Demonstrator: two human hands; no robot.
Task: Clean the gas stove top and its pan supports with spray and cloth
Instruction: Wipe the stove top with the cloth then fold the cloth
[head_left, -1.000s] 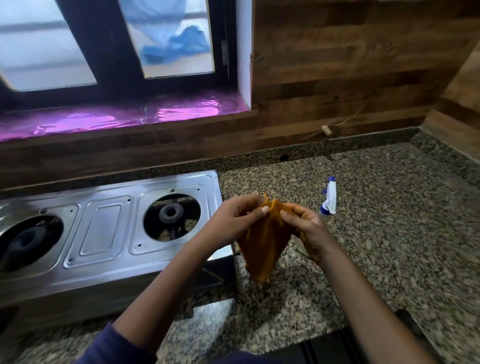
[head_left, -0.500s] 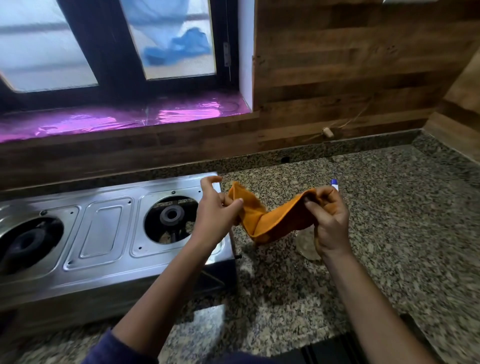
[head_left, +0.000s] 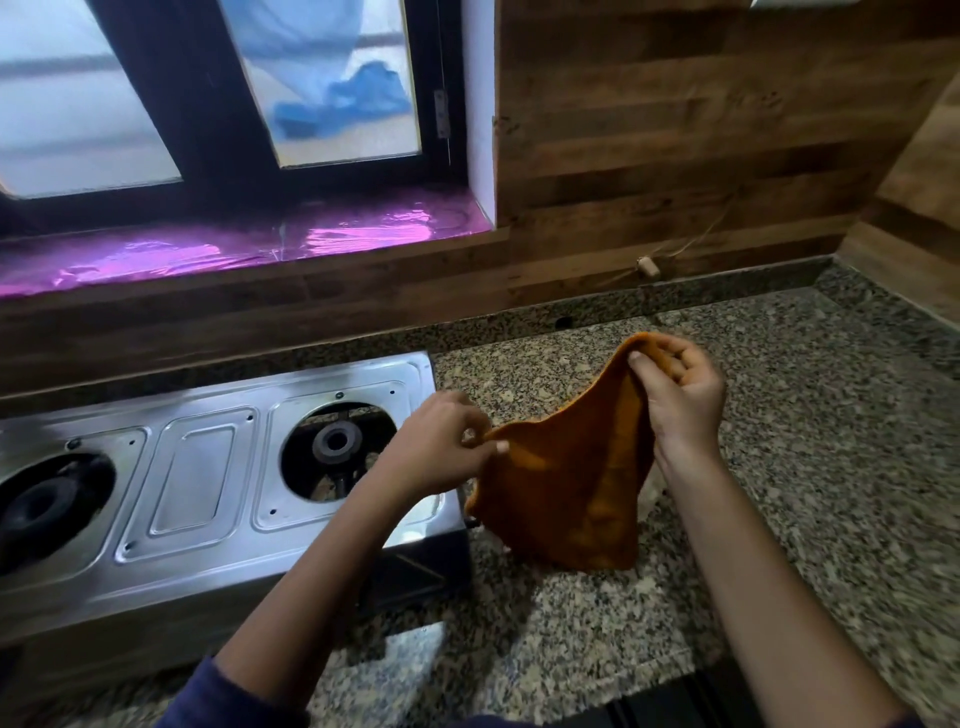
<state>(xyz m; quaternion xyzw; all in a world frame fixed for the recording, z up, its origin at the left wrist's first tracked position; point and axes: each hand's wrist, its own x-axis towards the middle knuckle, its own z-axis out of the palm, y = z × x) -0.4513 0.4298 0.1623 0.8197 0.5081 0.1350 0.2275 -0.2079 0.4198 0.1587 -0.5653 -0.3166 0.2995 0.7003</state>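
Opened out since half a second ago, the cloth (head_left: 566, 488) is now spread into a hanging sheet, and the right hand (head_left: 680, 400) is lifted higher than the left hand (head_left: 441, 449). The cloth's left corner is pinched by the left hand, seemingly between thumb and forefinger, though motion blur smears those fingers. The top corner is pinched by the right thumb and fingertips, the remaining fingers curled in. The cloth is held in the air over the countertop (head_left: 805, 467), just beside the right end of the stove (head_left: 208, 467), with its lower edge hanging free. The right burner (head_left: 337, 441) is left uncovered.
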